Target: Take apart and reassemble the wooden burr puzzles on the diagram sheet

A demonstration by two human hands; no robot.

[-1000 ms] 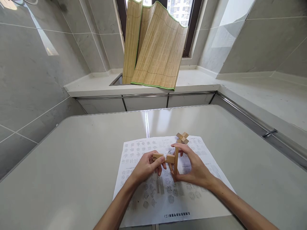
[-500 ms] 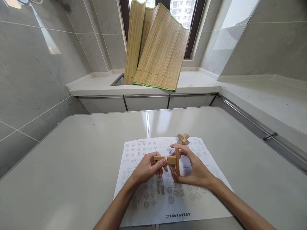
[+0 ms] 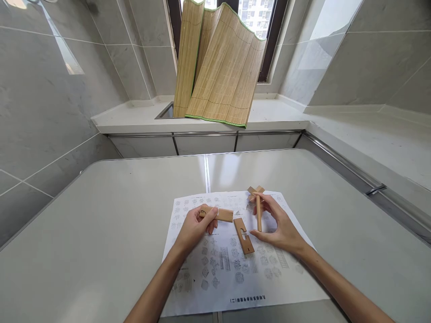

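My left hand (image 3: 199, 224) pinches a flat wooden puzzle piece (image 3: 225, 215) with a dark mark near one end, held roughly level. Between thumb and fingers of my right hand (image 3: 276, 224) stands a narrow wooden puzzle stick (image 3: 258, 214), gripped at its two ends. A notched wooden puzzle piece (image 3: 243, 237), cut out along one side, lies on the printed sheet (image 3: 195, 300) between the hands. Just beyond my right fingers sits a cross-shaped wooden puzzle (image 3: 258, 189), partly hidden by them.
Under the sheet is a pale glossy table (image 3: 111, 233). Behind it runs a white ledge (image 3: 283, 114), with a folded bamboo mat (image 3: 225, 76) leaning against the window. Grey tiled walls (image 3: 43, 112) close in both sides, and a metal rail (image 3: 346, 166) borders the right.
My hands have moved apart, and the pieces that were together between them are now separate. The notched piece lies on the sheet. My left hand has shifted left with its piece.
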